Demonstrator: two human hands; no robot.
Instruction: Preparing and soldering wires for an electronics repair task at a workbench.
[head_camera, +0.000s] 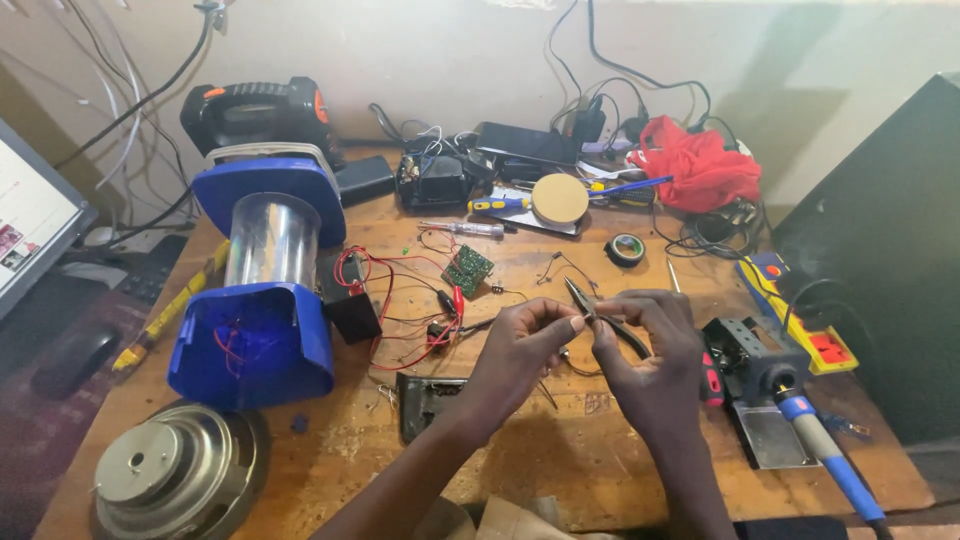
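Observation:
My right hand grips a pair of small pliers with dark handles, its pointed jaws aimed up and left. My left hand pinches something tiny at the jaws with thumb and forefinger; what it is I cannot make out, perhaps a thin wire. Both hands meet above the middle of the wooden workbench. Just beyond them lie a small green circuit board and a tangle of red and black wires.
A blue lantern with a clear tube lies at left, a speaker driver at front left. At right sit a blue-handled soldering iron on its stand, and a yellow power strip. Screwdrivers, a red cloth and cables crowd the back edge.

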